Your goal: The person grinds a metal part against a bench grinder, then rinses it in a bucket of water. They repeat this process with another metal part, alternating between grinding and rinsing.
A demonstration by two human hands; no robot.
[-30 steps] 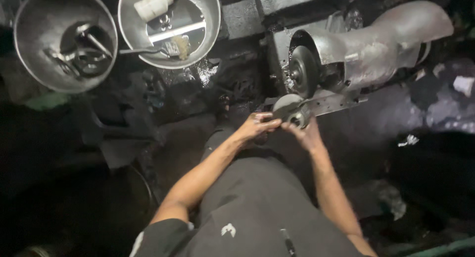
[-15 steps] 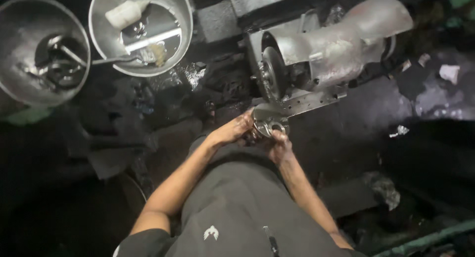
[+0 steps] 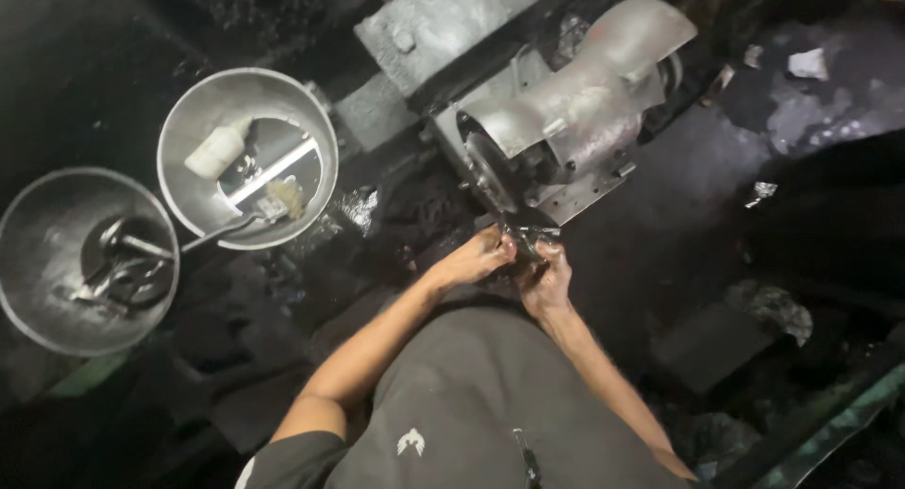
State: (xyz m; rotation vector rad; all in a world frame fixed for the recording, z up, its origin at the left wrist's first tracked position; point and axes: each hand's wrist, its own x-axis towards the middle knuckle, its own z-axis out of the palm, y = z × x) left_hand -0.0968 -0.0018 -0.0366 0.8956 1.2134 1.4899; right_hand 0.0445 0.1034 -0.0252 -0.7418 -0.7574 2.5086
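The floor (image 3: 660, 225) is dark, dirty and black with grease. A grey grinding machine (image 3: 566, 122) with a round wheel sits on it, next to a flat metal block (image 3: 443, 23). Two round metal bowls stand to one side, close together. The nearer bowl (image 3: 247, 157) has a white bar and a brush in it. The other bowl (image 3: 87, 260) has some metal parts in it. Small scraps (image 3: 762, 191) lie on the floor well apart from the bowls. A dark flat piece (image 3: 709, 346), maybe a slab, lies there too.

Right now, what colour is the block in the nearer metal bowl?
Off-white, a pale cream block against the grey metal bowl. Only the head view shows it.
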